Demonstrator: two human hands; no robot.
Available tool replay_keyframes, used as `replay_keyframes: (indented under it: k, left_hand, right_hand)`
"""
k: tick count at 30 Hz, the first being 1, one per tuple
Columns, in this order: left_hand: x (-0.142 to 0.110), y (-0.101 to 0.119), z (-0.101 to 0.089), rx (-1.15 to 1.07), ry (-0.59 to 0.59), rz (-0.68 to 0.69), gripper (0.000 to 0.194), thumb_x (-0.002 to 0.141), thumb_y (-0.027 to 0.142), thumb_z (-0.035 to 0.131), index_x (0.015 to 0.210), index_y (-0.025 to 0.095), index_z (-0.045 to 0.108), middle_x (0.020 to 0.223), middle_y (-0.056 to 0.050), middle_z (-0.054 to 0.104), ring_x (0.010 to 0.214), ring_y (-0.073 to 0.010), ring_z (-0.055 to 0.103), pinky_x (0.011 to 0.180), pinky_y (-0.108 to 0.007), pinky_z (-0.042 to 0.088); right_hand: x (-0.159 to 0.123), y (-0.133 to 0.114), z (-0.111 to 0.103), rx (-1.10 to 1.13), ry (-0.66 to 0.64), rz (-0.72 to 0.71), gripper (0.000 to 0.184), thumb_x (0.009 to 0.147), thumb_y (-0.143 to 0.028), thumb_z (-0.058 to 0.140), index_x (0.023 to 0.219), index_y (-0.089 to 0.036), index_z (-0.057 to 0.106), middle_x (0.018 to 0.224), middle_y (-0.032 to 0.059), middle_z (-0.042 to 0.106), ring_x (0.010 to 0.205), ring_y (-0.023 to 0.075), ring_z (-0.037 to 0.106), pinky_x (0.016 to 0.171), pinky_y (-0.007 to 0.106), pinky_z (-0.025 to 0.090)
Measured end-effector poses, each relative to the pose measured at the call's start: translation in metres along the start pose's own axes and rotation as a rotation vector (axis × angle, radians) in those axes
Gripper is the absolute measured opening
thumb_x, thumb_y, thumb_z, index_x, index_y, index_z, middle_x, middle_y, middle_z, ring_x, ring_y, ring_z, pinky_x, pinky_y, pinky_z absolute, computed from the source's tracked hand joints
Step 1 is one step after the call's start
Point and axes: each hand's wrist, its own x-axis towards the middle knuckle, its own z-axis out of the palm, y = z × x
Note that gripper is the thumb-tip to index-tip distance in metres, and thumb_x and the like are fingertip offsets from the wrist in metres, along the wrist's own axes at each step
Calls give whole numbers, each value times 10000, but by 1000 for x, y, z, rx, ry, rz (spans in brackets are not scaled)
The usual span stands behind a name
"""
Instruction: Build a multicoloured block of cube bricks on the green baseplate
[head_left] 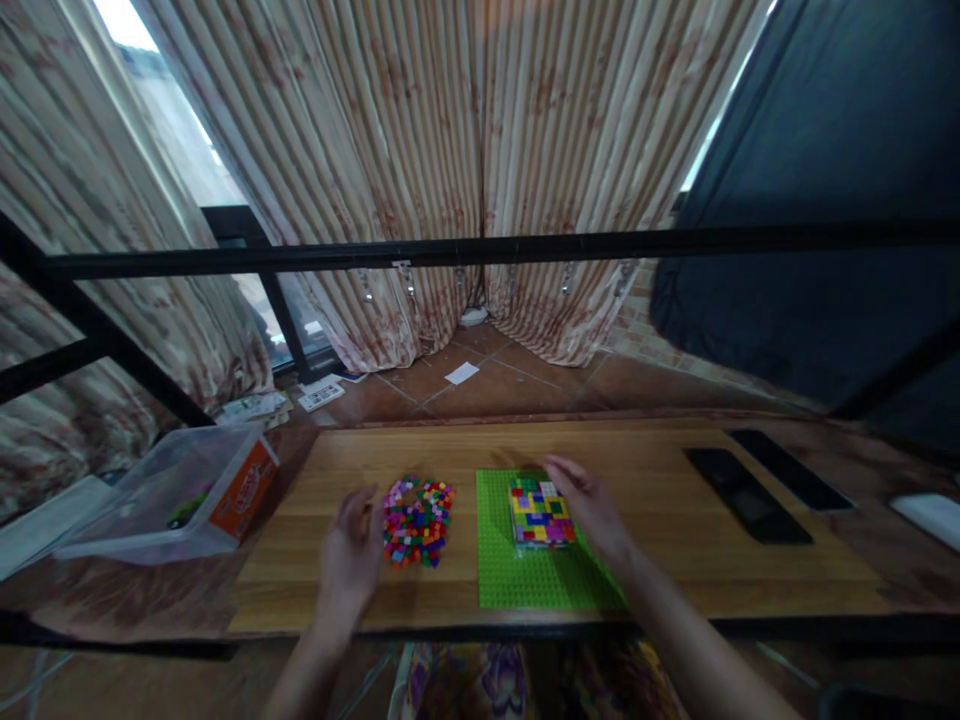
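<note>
A green studded baseplate (499, 575) lies on the wooden table in front of me. On it stands a square block of mixed-colour toy bricks (541, 515), built up in layers. My right hand (589, 500) is at the block's far right corner, fingers drawn together; whatever they may hold is hidden. To the left, a loose pile of small colourful toy bricks (418, 520) is spread on the wood. My left hand (352, 545) hovers beside the pile's left edge, thumb and fingers loosely curved with a gap between them, nothing visible in it.
Two dark, flat, phone-like slabs (750, 495) lie at the table's right. A clear plastic box (172, 490) with an orange label stands left of the table (645, 445). A black metal bar (450, 252) crosses beyond the table, before striped curtains (375, 130).
</note>
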Motion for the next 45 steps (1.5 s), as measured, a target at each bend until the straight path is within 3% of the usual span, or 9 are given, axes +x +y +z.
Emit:
replay_keyframes:
  k: [3, 6, 9, 13, 23, 31, 36, 40, 45]
  left_hand:
    - [-22, 47, 39, -183, -294, -35, 445, 910, 480, 404, 1228, 224, 581, 1336, -75, 582, 1269, -214, 511, 1074, -406, 404]
    - [-41, 80, 82, -308, -500, -197, 596, 890, 583, 399, 1343, 210, 503, 1449, -97, 472, 1367, -237, 403, 1142, -420, 320]
    - [-49, 96, 110, -401, -599, -280, 693, 880, 628, 376, 1416, 190, 419, 1524, -96, 349, 1427, -236, 281, 1183, -414, 226]
    - [-55, 102, 123, -441, -615, -279, 764, 882, 646, 344, 1469, 159, 321, 1564, -94, 259, 1457, -215, 196, 1206, -390, 131]
    - [-72, 109, 134, -405, -566, -269, 773, 885, 632, 346, 1475, 137, 283, 1594, -108, 157, 1476, -210, 106, 1208, -351, 84]
    - [-66, 106, 129, -442, -593, -262, 779, 895, 600, 373, 1488, 109, 258, 1570, -126, 236, 1455, -224, 208, 1201, -367, 143]
    - [-69, 105, 124, -485, -553, -250, 777, 901, 577, 392, 1494, 100, 234, 1577, -130, 205, 1462, -227, 182, 1204, -395, 132]
    - [-78, 104, 111, -488, -523, -226, 710, 917, 533, 400, 1484, 125, 272, 1563, -131, 252, 1452, -228, 222, 1195, -414, 184]
    - [-101, 83, 73, -412, -451, -62, 544, 887, 386, 517, 1391, 194, 449, 1445, -107, 475, 1350, -231, 423, 1139, -428, 329]
  right_hand:
    - [-4, 1, -1, 12, 63, 33, 541, 737, -629, 640, 1043, -188, 708, 1103, 90, 719, 1066, 259, 640, 934, 406, 485]
    - [-8, 5, 2, 19, 49, 51, 568, 760, -665, 586, 1047, -191, 709, 1115, 88, 715, 1072, 256, 640, 941, 393, 485]
    - [-10, 12, 4, 12, 9, 29, 560, 799, -662, 536, 1083, -210, 705, 1130, 79, 707, 1075, 243, 639, 962, 389, 474]
    - [-11, 22, 5, -16, -9, -21, 520, 851, -627, 487, 1134, -241, 687, 1209, 66, 671, 1146, 238, 600, 1023, 413, 431]
    - [-15, 29, 8, -103, -14, -71, 574, 916, -609, 364, 1225, -203, 627, 1300, 94, 606, 1234, 226, 521, 1097, 413, 347]
    - [-15, 35, 8, -102, 29, -52, 566, 894, -622, 392, 1215, -226, 637, 1295, 81, 615, 1221, 239, 535, 1089, 438, 359]
    - [-15, 28, 7, -88, 20, -26, 556, 880, -632, 406, 1211, -251, 640, 1283, 57, 627, 1238, 232, 529, 1094, 431, 361]
    - [-13, 25, 2, -103, 31, -44, 546, 881, -612, 421, 1186, -221, 651, 1283, 75, 625, 1235, 241, 530, 1088, 450, 359]
    - [-24, 13, -4, -222, 201, -179, 481, 851, -528, 548, 1180, -187, 635, 1205, 112, 651, 1103, 261, 600, 981, 463, 448]
